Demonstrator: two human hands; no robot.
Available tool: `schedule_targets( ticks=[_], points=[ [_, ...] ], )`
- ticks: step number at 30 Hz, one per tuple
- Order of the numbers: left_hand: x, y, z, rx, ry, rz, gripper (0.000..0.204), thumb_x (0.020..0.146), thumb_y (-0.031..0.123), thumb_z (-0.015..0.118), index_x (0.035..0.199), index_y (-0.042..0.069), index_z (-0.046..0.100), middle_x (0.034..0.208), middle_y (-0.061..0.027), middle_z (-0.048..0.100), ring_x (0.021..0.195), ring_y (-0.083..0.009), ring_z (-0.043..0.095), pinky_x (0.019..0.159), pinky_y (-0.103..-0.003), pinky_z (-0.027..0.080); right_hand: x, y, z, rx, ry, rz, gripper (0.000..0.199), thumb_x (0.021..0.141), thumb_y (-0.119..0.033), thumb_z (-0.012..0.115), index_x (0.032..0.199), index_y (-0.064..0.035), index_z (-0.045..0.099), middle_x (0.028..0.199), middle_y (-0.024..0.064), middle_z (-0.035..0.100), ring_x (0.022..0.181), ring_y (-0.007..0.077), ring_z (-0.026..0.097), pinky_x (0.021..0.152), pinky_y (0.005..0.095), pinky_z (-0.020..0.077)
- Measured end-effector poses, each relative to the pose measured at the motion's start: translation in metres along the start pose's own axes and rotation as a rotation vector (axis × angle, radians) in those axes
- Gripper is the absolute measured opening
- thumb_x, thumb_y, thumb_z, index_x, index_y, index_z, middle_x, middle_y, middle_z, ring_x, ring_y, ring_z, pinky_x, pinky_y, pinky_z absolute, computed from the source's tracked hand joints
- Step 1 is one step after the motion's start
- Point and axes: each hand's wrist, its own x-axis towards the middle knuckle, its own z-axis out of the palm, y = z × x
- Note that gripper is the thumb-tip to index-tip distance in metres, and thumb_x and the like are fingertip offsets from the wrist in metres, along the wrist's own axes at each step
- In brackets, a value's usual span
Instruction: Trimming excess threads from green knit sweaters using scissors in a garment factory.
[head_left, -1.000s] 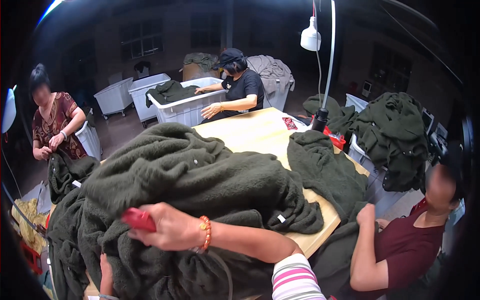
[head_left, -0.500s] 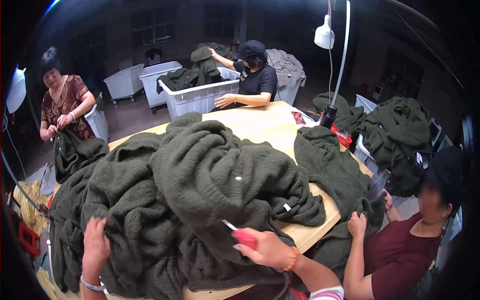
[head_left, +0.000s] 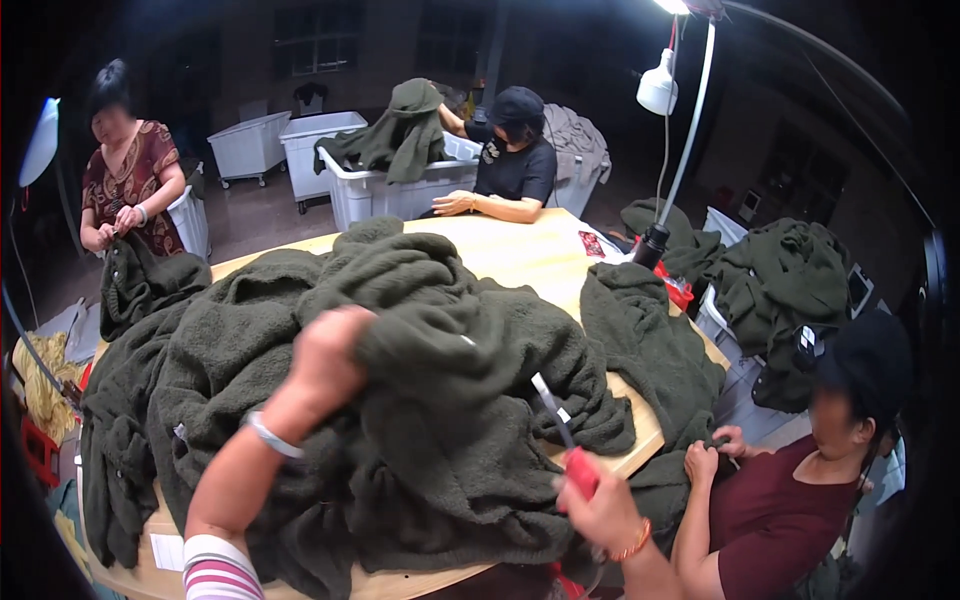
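Right hand (head_left: 603, 510), 5 o'clock: closed round red-handled tool (head_left: 578, 470), blade (head_left: 554, 412) pointing to 11. Left hand (head_left: 332, 358), 8 o'clock: against dark green garment (head_left: 425, 285), fingers hidden, cannot tell how closed. Garment bunched near dial centre, over wooden table (head_left: 535, 240). Beyond, 11 o'clock: white bin (head_left: 362, 202).

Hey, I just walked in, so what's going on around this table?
The person's right hand holds a red-handled bladed tool, blade pointing away over dark green fleece garments heaped on a wooden table. The left hand is at the heap, its fingers blurred. Three co-workers handle similar garments: one in a patterned top at left, one in a maroon top at right, and one in a black T-shirt holding one up above a white bin.
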Motion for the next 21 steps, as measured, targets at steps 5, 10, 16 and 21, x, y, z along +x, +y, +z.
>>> schedule_targets(
  ticks=[5,10,16,21],
  points=[
    [-0.037,-0.107,-0.077,-0.079,0.096,-0.467,0.022,0.083,-0.001,0.057,0.104,-0.002,0.062,0.094,-0.0141,0.069,0.09,-0.0238,0.065,0.082,-0.033,0.049,0.086,0.067,-0.003,-0.192,-0.253,0.206,0.019,0.087,-0.019,0.064,0.09,-0.0012,0.06,0.066,0.0074,0.066,0.058,0.0158,0.066,0.059,0.0315,0.0523],
    [-0.119,-0.129,-0.088,-0.233,0.017,-0.547,0.026,0.09,0.001,0.056,0.114,-0.004,0.063,0.105,-0.0103,0.07,0.102,-0.0174,0.061,0.093,-0.03,0.045,0.169,0.074,0.043,-0.333,-0.282,0.18,0.033,0.083,-0.034,0.065,0.097,-0.0042,0.067,0.093,0.0241,0.068,0.095,0.0405,0.065,0.085,0.0473,0.0503],
    [-0.122,-0.117,-0.081,-0.31,0.042,-0.677,0.022,0.093,0.002,0.053,0.113,-0.004,0.063,0.104,-0.0063,0.07,0.101,-0.0138,0.059,0.091,-0.028,0.045,0.248,0.105,0.024,0.085,-0.054,0.354,0.02,0.086,-0.019,0.065,0.079,-0.0004,0.059,0.062,0.0121,0.066,0.05,0.0189,0.064,0.045,0.034,0.0524],
    [-0.126,-0.122,-0.073,-0.338,0.098,-0.752,0.021,0.091,0.002,0.052,0.108,-0.005,0.063,0.098,-0.0052,0.069,0.095,-0.0118,0.058,0.086,-0.027,0.046,0.277,0.138,-0.115,0.156,0.49,0.4,0.021,0.089,-0.022,0.065,0.087,-0.003,0.057,0.062,0.0123,0.064,0.043,0.0203,0.06,0.035,0.0308,0.0453]
  ],
)
